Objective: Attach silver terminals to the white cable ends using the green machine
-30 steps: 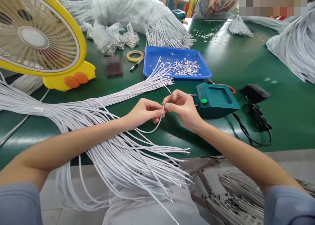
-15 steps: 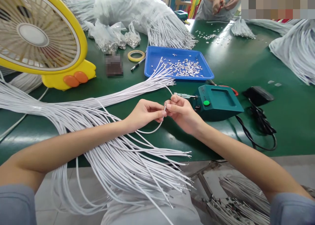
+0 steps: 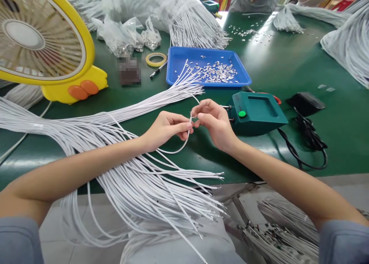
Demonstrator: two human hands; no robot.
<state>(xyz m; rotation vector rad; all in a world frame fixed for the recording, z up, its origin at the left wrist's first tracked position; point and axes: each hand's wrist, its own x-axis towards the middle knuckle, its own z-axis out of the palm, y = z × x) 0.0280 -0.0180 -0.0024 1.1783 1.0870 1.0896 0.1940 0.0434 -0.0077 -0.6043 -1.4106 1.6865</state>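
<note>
White cords [image 3: 144, 187] drape off the table edge at lower centre, ends fanned within reach. Mid-frame, the left hand [image 3: 165, 128] and right hand [image 3: 215, 124] pinch one cord [image 3: 184, 142] at its tip, fingertips meeting, beside a green device [image 3: 256, 112]. Behind, a blue tray [image 3: 177, 58] keeps metal clips [image 3: 217, 71] handy.

The table [image 3: 288, 64] is dark green. Across the lower middle, the cords [image 3: 121, 179] are white with silvery tips, and the single cord [image 3: 184, 142] at centre is white too. At upper left, the fan [image 3: 43, 44] has a yellow rim, a cream grille and orange feet. At upper middle, a blue tray [image 3: 173, 64] holds silver bits [image 3: 216, 71], beside a yellowish tape roll [image 3: 147, 60]. Right of centre, a teal box [image 3: 259, 114] bears a bright green button [image 3: 242, 114]. The adapter [image 3: 305, 102] is black. The sleeves [image 3: 17, 241] at the bottom corners are grey-blue.
</note>
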